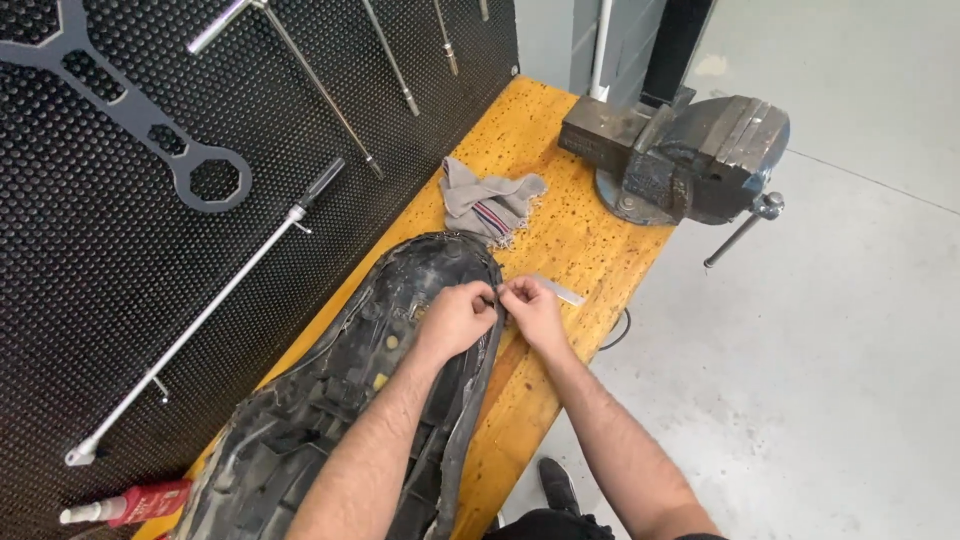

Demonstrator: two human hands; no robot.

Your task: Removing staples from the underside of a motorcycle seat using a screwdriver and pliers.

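A black motorcycle seat [330, 400] lies upside down along the wooden workbench [560, 250], its ribbed plastic base facing up. My left hand [455, 318] rests on the seat's right rim with fingers pinched at the cover edge. My right hand [532, 308] meets it from the right, fingertips pinched at the same spot on the rim. What lies between the fingertips is too small to tell. A small flat metal piece [560, 291] lies on the bench just beyond my right hand.
A grey rag [490, 200] lies past the seat's tip. A heavy bench vise [680, 150] sits at the bench's far end. Wrenches and long T-handle tools [200, 310] hang on the black perforated wall panel. A red tube [130, 503] lies bottom left. Concrete floor on the right.
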